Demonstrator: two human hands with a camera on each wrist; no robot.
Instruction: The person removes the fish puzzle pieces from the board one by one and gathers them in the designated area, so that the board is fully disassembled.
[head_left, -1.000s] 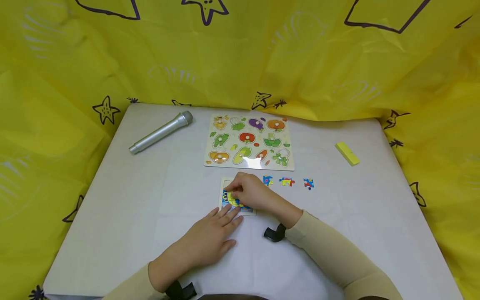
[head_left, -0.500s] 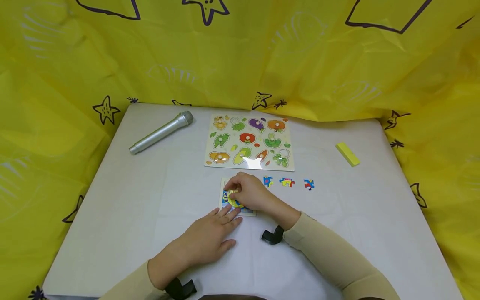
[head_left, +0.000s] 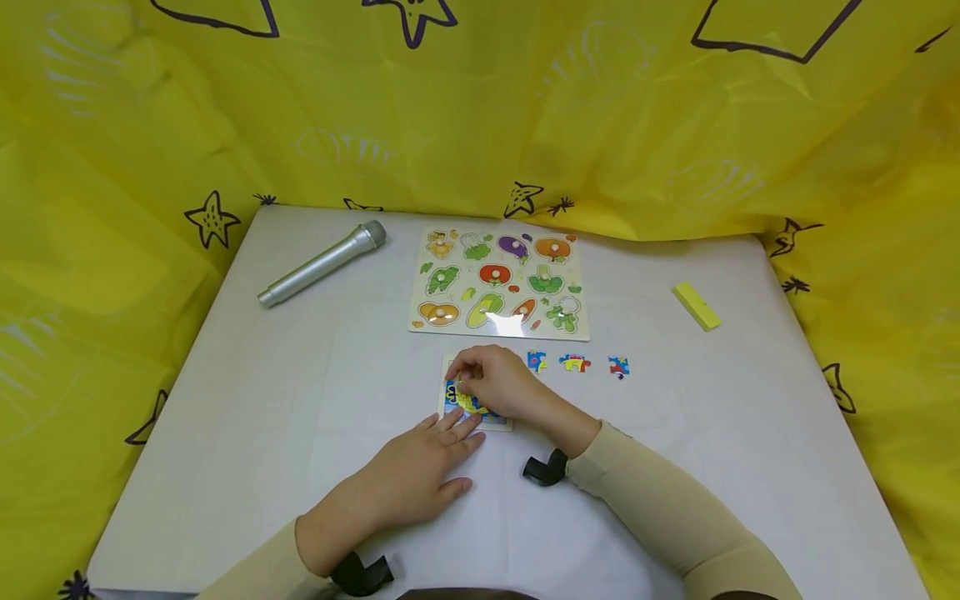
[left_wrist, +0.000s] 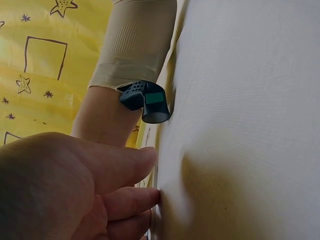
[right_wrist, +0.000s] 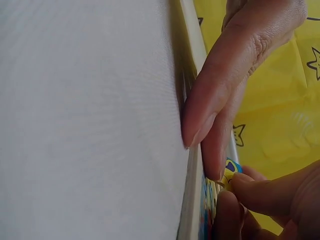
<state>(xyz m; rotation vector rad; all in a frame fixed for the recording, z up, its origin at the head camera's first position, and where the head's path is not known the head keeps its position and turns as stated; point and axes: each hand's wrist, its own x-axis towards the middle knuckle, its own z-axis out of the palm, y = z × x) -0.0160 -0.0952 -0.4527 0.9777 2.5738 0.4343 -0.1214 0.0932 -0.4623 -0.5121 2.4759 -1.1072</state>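
A small jigsaw puzzle in a pale tray (head_left: 441, 402) lies near the table's middle, partly hidden by both hands. My left hand (head_left: 416, 477) rests with its fingers extended over the tray's near edge. Above the puzzle, my right hand (head_left: 498, 382) bends its fingers down, the thumb and fingertips meeting. In the right wrist view those fingers pinch a yellow and blue puzzle piece (right_wrist: 228, 177) close over the tray. Several loose puzzle pieces lie in a row to the right, among them a yellow and red puzzle piece (head_left: 574, 363).
Behind the puzzle lies a vegetable peg board (head_left: 502, 286) with knobbed pieces. A silver microphone (head_left: 322, 265) is at the back left, a yellow block (head_left: 696, 306) at the right. Yellow patterned cloth (head_left: 450, 125) hangs around the table's back and sides.
The right wrist has shifted slightly left, and the right fingertips have moved a little over the puzzle. The left hand stays in place, and so do the loose pieces.
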